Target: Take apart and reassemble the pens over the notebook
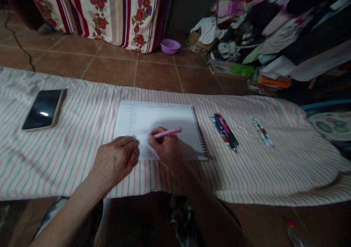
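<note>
A spiral-bound notebook lies open on a striped cloth before me. My right hand grips a pink pen, its tip on the lower part of the page. My left hand rests at the notebook's lower left corner, fingers curled down onto the page edge, holding nothing that I can see.
A dark phone lies on the cloth at the left. Several pens sit right of the notebook, with more pens further right. Beyond is tiled floor, a purple bowl, a floral cloth and piled clothes.
</note>
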`<state>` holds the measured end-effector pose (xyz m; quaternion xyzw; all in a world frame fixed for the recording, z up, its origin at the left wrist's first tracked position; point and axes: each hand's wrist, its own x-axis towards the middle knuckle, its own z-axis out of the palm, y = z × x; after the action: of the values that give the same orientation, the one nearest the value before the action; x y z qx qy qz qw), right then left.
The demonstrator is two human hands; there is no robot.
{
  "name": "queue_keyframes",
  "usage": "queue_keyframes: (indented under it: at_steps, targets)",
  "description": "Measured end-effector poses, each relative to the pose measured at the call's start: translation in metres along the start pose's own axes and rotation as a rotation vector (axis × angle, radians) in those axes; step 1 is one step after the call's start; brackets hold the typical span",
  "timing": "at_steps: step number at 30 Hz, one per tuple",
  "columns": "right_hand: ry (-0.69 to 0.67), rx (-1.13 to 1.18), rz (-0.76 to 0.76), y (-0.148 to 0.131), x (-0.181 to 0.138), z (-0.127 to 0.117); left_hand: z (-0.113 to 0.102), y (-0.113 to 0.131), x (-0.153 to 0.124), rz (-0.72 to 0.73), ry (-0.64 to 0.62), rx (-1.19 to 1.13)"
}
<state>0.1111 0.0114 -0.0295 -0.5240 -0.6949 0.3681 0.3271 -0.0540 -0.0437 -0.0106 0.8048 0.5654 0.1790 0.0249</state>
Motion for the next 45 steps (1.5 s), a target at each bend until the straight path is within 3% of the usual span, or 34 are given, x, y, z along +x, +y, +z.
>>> queue_keyframes:
  at_steps: [5, 16, 21, 25, 29, 31, 34, 41, 45]
  targets:
    - [-0.134, 0.097, -0.004, -0.002, -0.001, 0.001, 0.001, 0.001, 0.001, -0.003, 0.016, -0.004]
    - [0.041, -0.039, -0.044, 0.001, -0.001, -0.001, 0.001, 0.001, 0.0, -0.022, 0.005, -0.014]
    - [-0.106, -0.015, -0.059, -0.003, -0.003, -0.001, 0.0, 0.002, 0.0, -0.013, -0.003, -0.01]
    - [-0.039, -0.05, -0.018, -0.005, -0.003, -0.002, 0.001, 0.004, 0.001, -0.028, -0.007, 0.045]
    - [-0.123, 0.184, 0.096, 0.001, 0.0, -0.009, 0.013, 0.005, 0.004, -0.068, 0.092, 0.088]
    - [-0.036, 0.3, 0.179, 0.005, 0.001, -0.015, 0.021, 0.005, 0.006, -0.078, 0.179, 0.101]
    - [0.169, 0.267, 0.185, 0.01, 0.001, -0.023, 0.029, 0.005, 0.007, -0.053, 0.251, 0.127]
    - [0.268, 0.291, 0.142, 0.012, -0.01, -0.038, 0.033, 0.001, 0.003, 0.037, 0.294, 0.175]
    - [0.391, 0.267, 0.166, 0.015, -0.014, -0.062, 0.033, 0.002, 0.002, 0.027, 0.272, 0.136]
